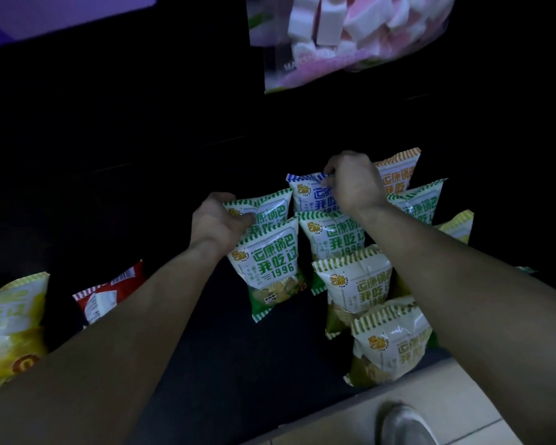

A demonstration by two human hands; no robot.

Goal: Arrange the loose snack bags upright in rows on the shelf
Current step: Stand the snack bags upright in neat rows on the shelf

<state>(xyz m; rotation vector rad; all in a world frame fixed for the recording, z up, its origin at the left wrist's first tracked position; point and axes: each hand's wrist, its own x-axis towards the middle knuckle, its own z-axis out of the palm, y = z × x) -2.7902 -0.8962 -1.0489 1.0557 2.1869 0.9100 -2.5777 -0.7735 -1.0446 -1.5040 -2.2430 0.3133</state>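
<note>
Several white-and-green snack bags stand upright in rows on the dark shelf (206,348). My left hand (217,221) grips the top left corner of a rear green bag (267,208), thumb across its front. Just in front of that bag stands another green bag (272,268). My right hand (355,181) pinches the top edge of a blue-striped bag (305,191) at the back of the middle row. Behind my right hand stands an orange-striped bag (398,173). More green bags (357,284) line up toward the shelf front.
A yellow bag (10,322) and a red bag (109,293) lie loose at the left. A yellow bag (456,224) stands at the far right. A marshmallow bag (344,36) hangs above. Tiled floor (446,399) and a shoe (405,425) show at bottom right.
</note>
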